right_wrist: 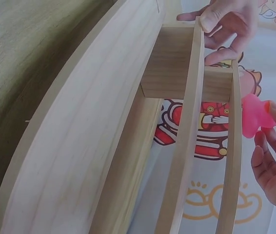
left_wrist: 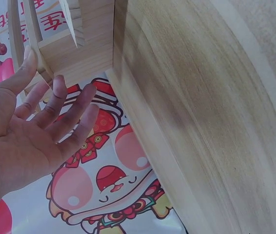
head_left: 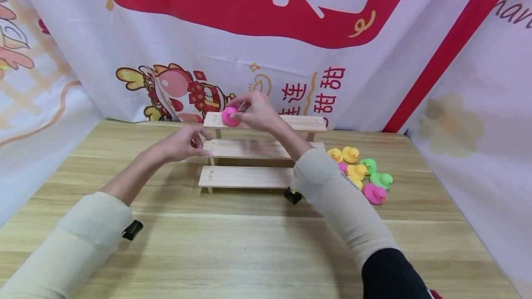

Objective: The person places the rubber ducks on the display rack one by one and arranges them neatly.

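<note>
A pink rubber duck (head_left: 230, 116) is on the left end of the top board of a three-tier wooden rack (head_left: 245, 177). My right hand (head_left: 258, 110) pinches it between thumb and fingers; in the right wrist view the duck (right_wrist: 256, 117) touches the top board's edge. My left hand (head_left: 185, 143) is at the rack's left end, its thumb touching the end of the middle board. The left wrist view shows that hand (left_wrist: 28, 131) with its fingers spread and loosely bent beside the rack's end.
Right of the rack lies a cluster of several rubber ducks: yellow (head_left: 350, 154), green (head_left: 381, 180) and pink (head_left: 374, 194). The rack stands on a wood-grain table (head_left: 249, 253) near a printed cloth backdrop (head_left: 232, 45). Small black items show at both sleeves.
</note>
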Tool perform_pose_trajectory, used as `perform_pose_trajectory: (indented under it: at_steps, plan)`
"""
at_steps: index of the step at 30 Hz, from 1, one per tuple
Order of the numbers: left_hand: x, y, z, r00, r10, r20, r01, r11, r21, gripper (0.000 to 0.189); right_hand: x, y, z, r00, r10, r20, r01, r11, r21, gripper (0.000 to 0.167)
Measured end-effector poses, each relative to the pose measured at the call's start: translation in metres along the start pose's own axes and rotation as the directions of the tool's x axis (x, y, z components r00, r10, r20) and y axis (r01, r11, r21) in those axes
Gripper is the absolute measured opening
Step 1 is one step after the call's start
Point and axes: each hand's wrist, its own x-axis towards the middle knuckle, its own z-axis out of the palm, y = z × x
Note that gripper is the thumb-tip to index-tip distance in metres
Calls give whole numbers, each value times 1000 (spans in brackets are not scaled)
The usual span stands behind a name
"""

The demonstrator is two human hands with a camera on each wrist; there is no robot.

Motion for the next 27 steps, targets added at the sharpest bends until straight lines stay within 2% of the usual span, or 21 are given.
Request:
perform_pose_trajectory:
  at_steps: [17, 27]
  plan:
    - [0, 1, -1, 1000, 10, 0, -10, 1000, -11, 40, 3, 1, 2, 999, 54, 2, -54, 999, 5, 31]
    - [0, 1, 0, 1000, 1, 3, -1, 1000, 3, 38, 4, 4, 2, 999, 44, 13, -44, 999, 17, 31]
